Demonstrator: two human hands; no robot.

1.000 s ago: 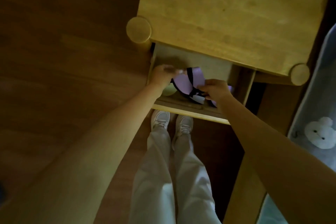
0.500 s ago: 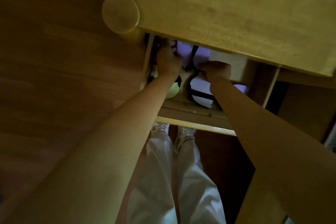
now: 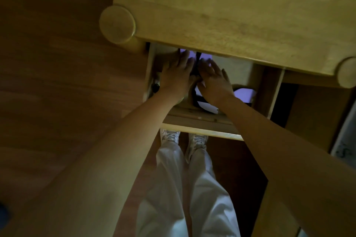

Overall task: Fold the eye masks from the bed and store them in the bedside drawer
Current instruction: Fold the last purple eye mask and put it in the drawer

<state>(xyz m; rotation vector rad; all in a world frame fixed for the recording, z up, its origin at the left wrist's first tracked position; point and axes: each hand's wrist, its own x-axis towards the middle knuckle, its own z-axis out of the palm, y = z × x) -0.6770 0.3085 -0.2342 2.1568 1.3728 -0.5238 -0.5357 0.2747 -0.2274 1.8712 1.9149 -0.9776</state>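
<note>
Nearest the camera: white trousers [image 3: 185, 194] and white sneakers [image 3: 196, 141], person standing on dark wood floor [image 3: 57, 86], toes just short of the drawer front.

Both bare forearms reach forward and down into the open bedside drawer [image 3: 200, 131], pulled out from under the light wooden bedside table [image 3: 231, 5].

Left hand [image 3: 176, 77]: palm down, fingers straight and slightly spread, lying flat on the drawer contents at left. Not curled round anything. Fingertips reach back under the tabletop edge.

Right hand [image 3: 213, 81]: also palm down, fingers extended and fanned, pressing flat just beside the left hand, the two nearly touching at the thumbs. No pinch visible.

Eye masks [image 3: 243, 95]: lilac fabric with black straps, inside the drawer, mostly covered by the hands. Lilac patches show beyond the fingers near the tabletop edge, at right of the right wrist, and a pale piece below the right wrist. A black strap runs between the two hands. How many masks, cannot tell. Fold state hidden.

A small dark object sits at the drawer's left wall, too dim to identify.

Farther: tabletop fills the upper frame, round post tops [image 3: 117, 24] at its near corners. Pale bed fabric [image 3: 344, 140] at far right edge.
</note>
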